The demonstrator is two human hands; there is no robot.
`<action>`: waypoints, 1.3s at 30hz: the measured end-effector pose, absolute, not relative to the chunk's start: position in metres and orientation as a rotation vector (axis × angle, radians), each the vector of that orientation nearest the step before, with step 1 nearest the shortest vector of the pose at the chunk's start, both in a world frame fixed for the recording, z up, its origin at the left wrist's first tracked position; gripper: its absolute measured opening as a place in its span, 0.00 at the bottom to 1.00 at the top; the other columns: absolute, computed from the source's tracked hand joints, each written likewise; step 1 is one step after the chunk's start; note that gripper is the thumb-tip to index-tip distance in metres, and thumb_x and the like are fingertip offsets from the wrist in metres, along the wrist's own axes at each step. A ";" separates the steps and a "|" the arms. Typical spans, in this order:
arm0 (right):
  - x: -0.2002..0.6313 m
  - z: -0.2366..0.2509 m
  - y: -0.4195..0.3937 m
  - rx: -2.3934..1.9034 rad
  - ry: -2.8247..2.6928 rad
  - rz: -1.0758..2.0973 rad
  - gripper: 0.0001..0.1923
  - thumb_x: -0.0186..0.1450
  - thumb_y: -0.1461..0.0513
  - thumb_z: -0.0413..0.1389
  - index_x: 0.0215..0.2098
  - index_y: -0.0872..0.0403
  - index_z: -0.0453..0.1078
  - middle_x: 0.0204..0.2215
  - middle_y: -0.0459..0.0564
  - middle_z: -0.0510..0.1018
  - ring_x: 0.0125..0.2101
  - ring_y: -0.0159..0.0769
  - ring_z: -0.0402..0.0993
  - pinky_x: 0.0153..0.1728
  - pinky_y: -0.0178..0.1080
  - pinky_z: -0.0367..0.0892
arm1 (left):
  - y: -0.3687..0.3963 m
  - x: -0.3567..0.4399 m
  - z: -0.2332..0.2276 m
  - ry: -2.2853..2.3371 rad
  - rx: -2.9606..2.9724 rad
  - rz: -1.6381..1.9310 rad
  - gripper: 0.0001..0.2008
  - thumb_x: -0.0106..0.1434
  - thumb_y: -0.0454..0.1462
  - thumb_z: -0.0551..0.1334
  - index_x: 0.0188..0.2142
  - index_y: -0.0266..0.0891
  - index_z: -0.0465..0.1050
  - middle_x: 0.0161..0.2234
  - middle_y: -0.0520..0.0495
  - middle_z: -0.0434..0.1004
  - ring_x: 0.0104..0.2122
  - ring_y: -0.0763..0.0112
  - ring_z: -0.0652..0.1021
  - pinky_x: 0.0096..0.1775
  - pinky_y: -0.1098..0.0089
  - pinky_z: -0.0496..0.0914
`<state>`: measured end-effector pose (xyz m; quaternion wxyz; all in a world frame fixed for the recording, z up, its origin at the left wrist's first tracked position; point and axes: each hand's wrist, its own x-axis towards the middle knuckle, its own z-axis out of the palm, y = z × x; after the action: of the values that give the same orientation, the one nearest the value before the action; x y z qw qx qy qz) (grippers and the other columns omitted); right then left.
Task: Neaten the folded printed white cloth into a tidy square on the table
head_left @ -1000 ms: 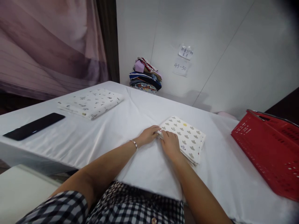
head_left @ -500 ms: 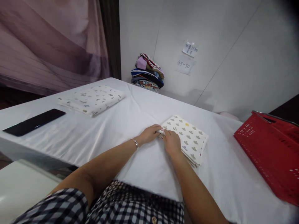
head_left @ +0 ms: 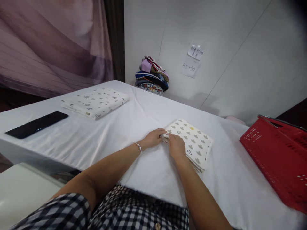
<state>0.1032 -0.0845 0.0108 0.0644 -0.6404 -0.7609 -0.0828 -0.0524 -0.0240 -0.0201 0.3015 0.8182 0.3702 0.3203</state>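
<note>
One folded cloth [head_left: 192, 140], white with grey print; lies on the bench [head_left: 148, 111], left corner pinched. Left hand [head_left: 153, 138]: closed, gripping that corner. Right hand [head_left: 177, 147]: closed over the same edge, just beside the left. Handling, as judged: light pinch, layers even, remainder flat and unpulled. One red basket [head_left: 275, 159]: stands right, well apart from the cloth.

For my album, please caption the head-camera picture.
Left hand and right hand hold the edge of a folded, grey-patterned white cloth on a white tablecloth, a red basket to the right.
</note>
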 end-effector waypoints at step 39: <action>0.131 0.021 -0.085 -1.867 -1.888 0.100 0.23 0.65 0.58 0.45 0.56 0.56 0.64 0.51 0.53 0.73 0.50 0.41 0.68 0.49 0.41 0.62 | -0.039 -0.020 -0.010 1.633 2.194 0.707 0.09 0.59 0.39 0.56 0.39 0.39 0.67 0.39 0.44 0.76 0.41 0.58 0.74 0.43 0.61 0.63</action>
<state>0.1312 -0.0853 0.0210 0.2398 -0.6822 -0.6897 0.0367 -0.0202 -0.0392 -0.0100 0.1578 0.7669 0.5709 0.2471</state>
